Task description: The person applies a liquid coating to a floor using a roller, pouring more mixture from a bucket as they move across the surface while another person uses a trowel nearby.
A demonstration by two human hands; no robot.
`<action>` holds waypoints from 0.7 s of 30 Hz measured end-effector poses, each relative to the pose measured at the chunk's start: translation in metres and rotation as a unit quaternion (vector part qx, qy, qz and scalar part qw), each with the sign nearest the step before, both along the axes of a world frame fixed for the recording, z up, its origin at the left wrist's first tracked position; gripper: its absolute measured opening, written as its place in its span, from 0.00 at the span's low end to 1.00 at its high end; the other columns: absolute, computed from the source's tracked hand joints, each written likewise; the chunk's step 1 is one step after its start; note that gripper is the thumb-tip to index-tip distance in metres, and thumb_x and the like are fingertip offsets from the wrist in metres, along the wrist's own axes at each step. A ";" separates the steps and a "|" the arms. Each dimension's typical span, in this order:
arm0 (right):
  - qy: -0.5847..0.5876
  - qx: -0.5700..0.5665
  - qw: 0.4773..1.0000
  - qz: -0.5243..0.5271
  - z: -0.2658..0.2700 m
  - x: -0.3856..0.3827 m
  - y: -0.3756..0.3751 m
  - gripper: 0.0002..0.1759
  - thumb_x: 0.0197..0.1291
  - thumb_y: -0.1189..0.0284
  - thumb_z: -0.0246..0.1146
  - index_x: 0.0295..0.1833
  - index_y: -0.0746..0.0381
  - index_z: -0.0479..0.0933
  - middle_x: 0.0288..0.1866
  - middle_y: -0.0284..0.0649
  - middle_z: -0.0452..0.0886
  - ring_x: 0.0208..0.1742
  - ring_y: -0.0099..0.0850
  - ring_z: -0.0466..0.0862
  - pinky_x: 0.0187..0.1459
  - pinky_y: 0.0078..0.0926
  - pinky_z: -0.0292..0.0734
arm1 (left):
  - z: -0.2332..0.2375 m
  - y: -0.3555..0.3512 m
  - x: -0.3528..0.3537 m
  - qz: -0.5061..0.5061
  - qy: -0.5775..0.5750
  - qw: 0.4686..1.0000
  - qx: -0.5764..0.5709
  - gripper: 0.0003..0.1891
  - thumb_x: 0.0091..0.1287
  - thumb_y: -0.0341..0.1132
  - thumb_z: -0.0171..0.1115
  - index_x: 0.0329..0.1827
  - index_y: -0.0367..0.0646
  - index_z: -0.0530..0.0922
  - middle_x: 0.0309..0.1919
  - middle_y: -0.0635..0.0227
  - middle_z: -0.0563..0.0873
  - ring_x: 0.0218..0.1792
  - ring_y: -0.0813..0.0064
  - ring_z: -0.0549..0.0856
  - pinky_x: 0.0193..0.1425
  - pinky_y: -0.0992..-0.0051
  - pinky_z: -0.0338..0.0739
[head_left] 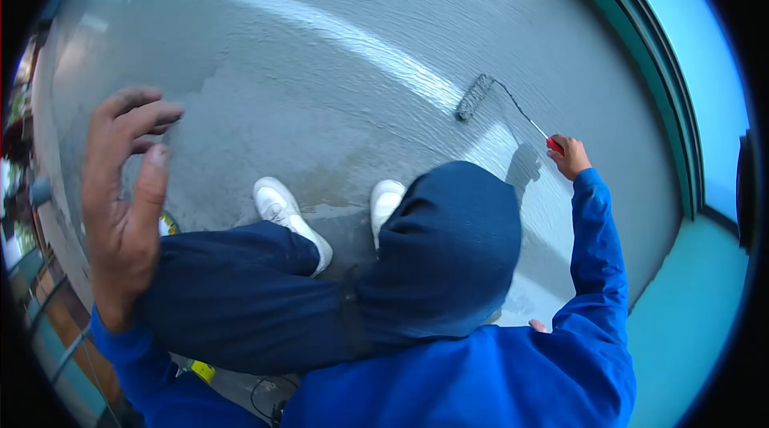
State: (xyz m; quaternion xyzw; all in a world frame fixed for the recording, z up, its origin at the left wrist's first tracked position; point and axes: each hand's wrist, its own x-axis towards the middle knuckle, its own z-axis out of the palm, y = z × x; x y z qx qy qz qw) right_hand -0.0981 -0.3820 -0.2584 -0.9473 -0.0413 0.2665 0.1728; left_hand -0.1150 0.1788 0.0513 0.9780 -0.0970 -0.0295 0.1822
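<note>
My right hand (571,157) is wrapped round the red handle of a paint roller (476,97). The roller's grey-coated sleeve rests on the wet, shiny grey floor (384,44), ahead of my knee and to the right. A bent metal rod joins sleeve and handle. On the left, my left hand (128,188) is raised over my thigh, holding nothing, its fingers apart and slightly curled. Between the hands are my dark blue trousers (452,252) and white shoes (284,212), planted on a duller, patchy part of the floor.
A teal window frame (653,68) and a teal wall (689,292) border the floor on the right. Metal railings (72,356) run along the left edge. Behind my left leg lie a yellow-green object (202,369) and a dark cable (256,397).
</note>
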 end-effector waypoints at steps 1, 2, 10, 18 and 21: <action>-0.004 0.013 1.000 0.017 -0.005 0.021 0.026 0.15 0.50 0.70 0.65 0.44 0.65 0.78 0.35 0.53 0.81 0.39 0.52 0.80 0.43 0.42 0.74 | 0.004 -0.001 -0.002 -0.004 0.000 1.000 0.003 0.14 0.63 0.28 0.50 0.50 0.36 0.76 0.52 0.54 0.74 0.53 0.64 0.76 0.55 0.69 0.71; -0.008 0.025 0.999 0.033 -0.009 0.041 0.052 0.15 0.50 0.70 0.65 0.44 0.65 0.78 0.35 0.54 0.81 0.39 0.52 0.80 0.42 0.42 0.74 | 0.007 0.002 -0.004 -0.008 -0.001 1.000 0.006 0.14 0.61 0.28 0.52 0.48 0.36 0.77 0.51 0.53 0.74 0.52 0.63 0.76 0.54 0.68 0.71; -0.068 0.130 0.972 0.186 -0.026 0.170 0.269 0.15 0.51 0.65 0.63 0.37 0.67 0.77 0.32 0.55 0.79 0.37 0.54 0.79 0.41 0.46 0.72 | 0.014 0.034 -0.023 0.063 0.042 0.995 -0.064 0.15 0.56 0.31 0.50 0.44 0.35 0.77 0.50 0.49 0.73 0.49 0.61 0.76 0.55 0.64 0.70; -0.046 0.128 0.968 0.210 -0.038 0.268 0.488 0.12 0.57 0.69 0.61 0.36 0.70 0.77 0.21 0.44 0.80 0.21 0.33 0.82 0.25 0.31 0.80 | 0.015 0.049 -0.034 0.064 0.002 0.996 -0.068 0.15 0.57 0.35 0.52 0.42 0.36 0.78 0.48 0.49 0.74 0.42 0.63 0.77 0.48 0.66 0.74; -0.014 0.142 0.973 0.180 -0.028 0.268 0.524 0.14 0.59 0.68 0.61 0.38 0.71 0.76 0.22 0.43 0.80 0.21 0.31 0.83 0.24 0.28 0.82 | 0.015 0.048 -0.036 0.063 -0.003 0.996 -0.063 0.15 0.57 0.35 0.52 0.42 0.36 0.78 0.48 0.49 0.75 0.42 0.63 0.77 0.47 0.66 0.74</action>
